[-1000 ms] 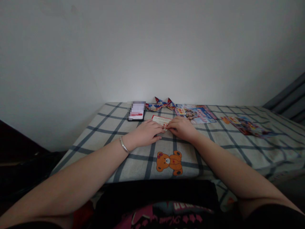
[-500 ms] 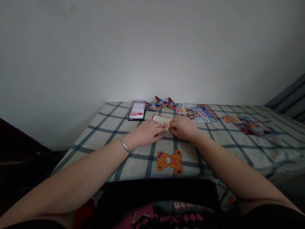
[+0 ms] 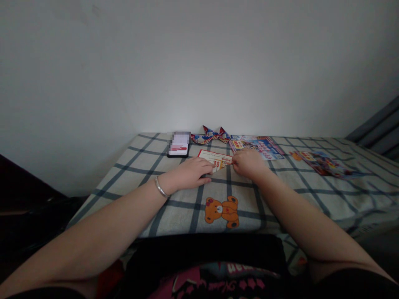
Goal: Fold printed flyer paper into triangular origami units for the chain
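Observation:
A small folded sheet of printed paper (image 3: 215, 156), white with a red edge and yellow and red print, lies on the checked cloth. My left hand (image 3: 193, 171) rests on its left part with fingers laid out and the thumb a little apart. At the paper's right corner, my right hand (image 3: 249, 163) is closed in a pinch on the tip. The left fingers cover part of the sheet's lower left side. Beyond it sits a folded paper piece (image 3: 212, 135) with pointed peaks, in blue, red and white.
A phone (image 3: 178, 144) with a lit screen lies left of the folded piece. One colourful flyer (image 3: 264, 147) is behind my right hand, another flyer (image 3: 327, 164) farther right. The checked cloth (image 3: 174, 211) covers the table up to the wall (image 3: 199, 66).
My right hand has moved right, from near the left fingertips to the paper's right corner, and more of the sheet shows. My left hand has shifted slightly left.

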Action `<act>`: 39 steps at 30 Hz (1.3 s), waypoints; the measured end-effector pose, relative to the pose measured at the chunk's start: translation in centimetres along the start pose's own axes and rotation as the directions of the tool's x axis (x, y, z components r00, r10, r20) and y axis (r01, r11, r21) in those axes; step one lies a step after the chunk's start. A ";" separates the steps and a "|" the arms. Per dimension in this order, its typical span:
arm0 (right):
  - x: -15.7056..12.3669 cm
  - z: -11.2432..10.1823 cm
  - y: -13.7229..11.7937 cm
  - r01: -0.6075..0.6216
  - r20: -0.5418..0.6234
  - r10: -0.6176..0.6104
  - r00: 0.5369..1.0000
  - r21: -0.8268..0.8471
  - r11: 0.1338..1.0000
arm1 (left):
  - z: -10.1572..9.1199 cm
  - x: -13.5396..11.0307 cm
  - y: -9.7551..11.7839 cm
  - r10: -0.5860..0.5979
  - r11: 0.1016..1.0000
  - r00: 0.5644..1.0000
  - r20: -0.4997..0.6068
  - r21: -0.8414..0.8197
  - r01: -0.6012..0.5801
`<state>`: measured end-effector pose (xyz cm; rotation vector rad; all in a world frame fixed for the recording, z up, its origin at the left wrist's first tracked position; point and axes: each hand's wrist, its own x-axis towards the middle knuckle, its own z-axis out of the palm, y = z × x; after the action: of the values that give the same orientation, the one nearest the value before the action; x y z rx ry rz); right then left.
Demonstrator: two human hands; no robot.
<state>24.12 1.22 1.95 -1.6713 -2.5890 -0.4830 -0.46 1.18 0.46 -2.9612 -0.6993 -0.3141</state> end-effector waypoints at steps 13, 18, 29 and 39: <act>-0.1 0.3 0.2 0.119 -0.022 -0.120 0.993 -0.046 0.992 | 0.2 -0.1 -0.2 0.016 1.000 1.000 -0.014 -0.008 -0.016; -0.2 0.3 0.4 0.156 -0.054 -0.158 0.986 -0.048 0.987 | -0.1 -0.1 -0.3 0.022 1.000 0.999 -0.029 0.007 -0.021; -0.3 0.5 -0.3 0.433 -0.202 -0.396 0.896 0.203 0.878 | 0.7 -0.1 0.2 -0.129 0.967 0.990 -0.056 0.213 0.138; -0.2 1.2 -0.2 0.479 -0.314 -0.396 0.863 0.259 0.839 | 0.3 0.3 1.1 -0.035 0.932 0.997 -0.073 0.357 0.059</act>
<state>24.16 1.31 0.77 -0.8455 -2.6642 -0.2229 0.39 0.36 0.19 -2.5799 -0.7316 -0.2536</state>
